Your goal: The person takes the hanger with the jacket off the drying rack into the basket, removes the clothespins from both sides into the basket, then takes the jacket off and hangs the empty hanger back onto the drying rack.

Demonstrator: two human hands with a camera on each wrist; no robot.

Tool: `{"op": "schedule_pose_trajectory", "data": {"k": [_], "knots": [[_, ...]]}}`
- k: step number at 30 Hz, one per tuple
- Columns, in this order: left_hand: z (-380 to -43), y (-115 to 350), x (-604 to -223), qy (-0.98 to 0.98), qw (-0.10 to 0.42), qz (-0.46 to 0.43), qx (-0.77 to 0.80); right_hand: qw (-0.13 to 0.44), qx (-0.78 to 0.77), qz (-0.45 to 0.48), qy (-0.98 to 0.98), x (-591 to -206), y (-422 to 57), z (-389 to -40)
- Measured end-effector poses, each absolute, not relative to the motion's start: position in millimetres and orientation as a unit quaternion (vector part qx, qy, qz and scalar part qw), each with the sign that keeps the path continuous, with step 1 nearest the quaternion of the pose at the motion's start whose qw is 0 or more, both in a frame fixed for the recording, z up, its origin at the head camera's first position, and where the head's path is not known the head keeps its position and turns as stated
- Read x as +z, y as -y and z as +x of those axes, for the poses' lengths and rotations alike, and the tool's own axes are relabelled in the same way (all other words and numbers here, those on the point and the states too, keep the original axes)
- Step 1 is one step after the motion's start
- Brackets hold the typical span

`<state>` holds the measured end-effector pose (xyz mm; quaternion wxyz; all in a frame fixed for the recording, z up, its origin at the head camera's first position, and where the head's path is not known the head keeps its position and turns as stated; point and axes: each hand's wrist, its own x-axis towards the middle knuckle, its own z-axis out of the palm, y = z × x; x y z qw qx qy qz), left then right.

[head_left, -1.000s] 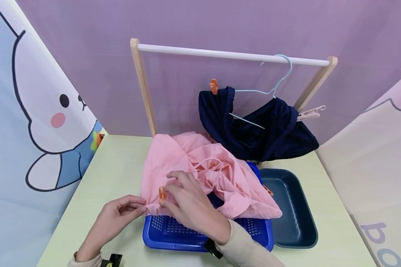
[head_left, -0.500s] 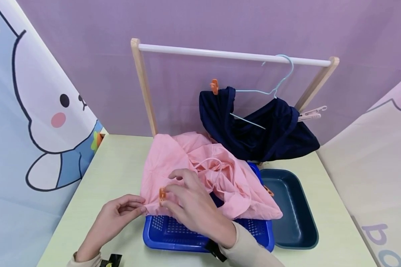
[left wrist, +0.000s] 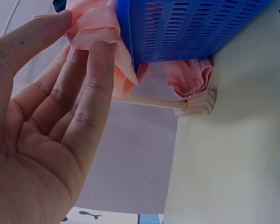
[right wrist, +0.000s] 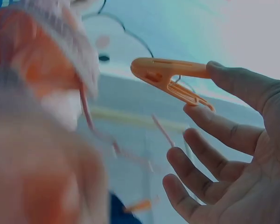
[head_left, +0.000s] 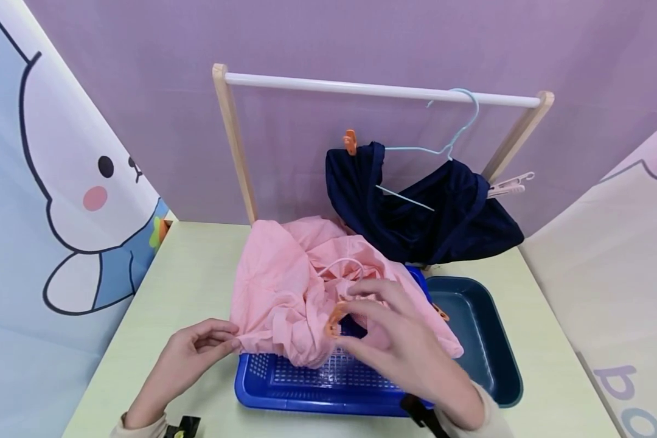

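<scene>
A pink garment with a drawstring (head_left: 276, 261) lies heaped over a blue perforated basket (head_left: 290, 398). At its front left corner my left hand (head_left: 188, 359) pinches the cloth between thumb and fingers; the left wrist view shows the pinched pink fabric (left wrist: 93, 25) beside the basket wall (left wrist: 177, 32). My right hand (head_left: 407, 344) is over the basket and holds an orange clothespin (head_left: 334, 321) between thumb and index finger. In the right wrist view the clothespin (right wrist: 151, 70) is apart from the cloth, its handles pinched by fingertips and its other fingers spread.
Behind stands a rack with a white rod (head_left: 328, 86). A dark navy garment (head_left: 416, 237) hangs there on a light-blue hanger (head_left: 465, 128), with an orange clip (head_left: 350, 142) and a pale pink clip (head_left: 509, 185). A dark teal tray (head_left: 493, 340) sits right of the basket.
My right hand has moved right with the orange clothespin, away from the left part of the cloth. The pink cloth's front edge is now bunched toward the middle. My left hand has stayed put.
</scene>
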<state>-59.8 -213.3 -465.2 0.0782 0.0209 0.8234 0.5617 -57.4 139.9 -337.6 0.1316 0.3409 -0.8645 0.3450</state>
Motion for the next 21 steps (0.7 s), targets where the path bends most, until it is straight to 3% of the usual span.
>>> {"op": "schedule_pose_trajectory", "data": {"k": [13,21], "knots": [[-59.6,213.3,-466.9,-0.824,0.074,0.021,0.561,0.249,0.290,0.204,0.901,-353.4,-247.6,-70.7],[-58.3,211.9,-466.9,-0.829,0.070,0.015,0.555,0.194,0.267,0.092,0.939,-393.0,-294.0,-86.5]]}}
